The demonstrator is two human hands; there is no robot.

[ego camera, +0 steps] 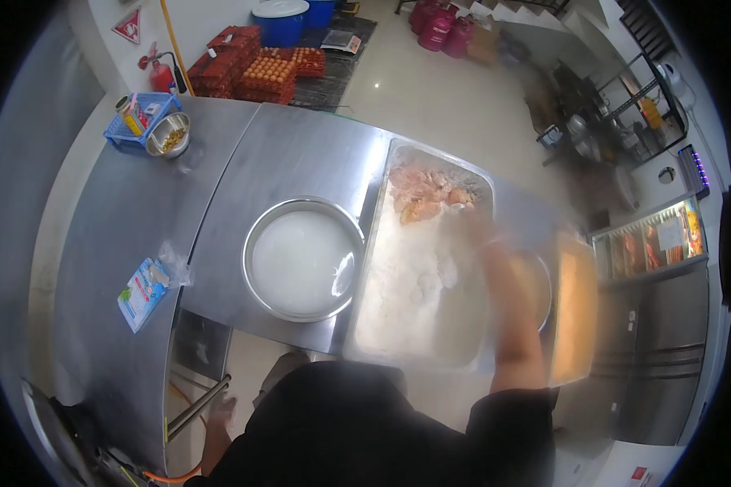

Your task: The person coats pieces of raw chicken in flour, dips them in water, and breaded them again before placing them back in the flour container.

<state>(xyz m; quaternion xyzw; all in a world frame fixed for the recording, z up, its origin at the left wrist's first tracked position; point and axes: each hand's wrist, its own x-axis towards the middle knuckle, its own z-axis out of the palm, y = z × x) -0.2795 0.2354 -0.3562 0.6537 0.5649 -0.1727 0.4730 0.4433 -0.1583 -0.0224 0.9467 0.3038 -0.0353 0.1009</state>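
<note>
My right hand point(472, 225), blurred, is over a deep rectangular steel tray point(441, 153), near its far right side. White flour-like powder point(402, 274) covers much of the tray's floor. Pale pink pieces of what looks like raw chicken point(423, 198) lie at the far end, close to my fingers; whether I grip one is unclear. To the left stands a round steel bowl point(251, 228) of cloudy whitish liquid point(298, 262). My left hand point(222, 406) hangs low beside the table's near edge, away from the food. Its fingers are indistinct, and nothing held shows.
Right of my forearm are a partly hidden round bowl point(542, 292) and a tray of orange-yellow contents point(575, 310). A blue-and-white packet point(143, 295) lies left on the steel table point(128, 213). Farther back are a blue basket point(119, 131), a small metal bowl point(169, 135) and stacked egg trays point(268, 76).
</note>
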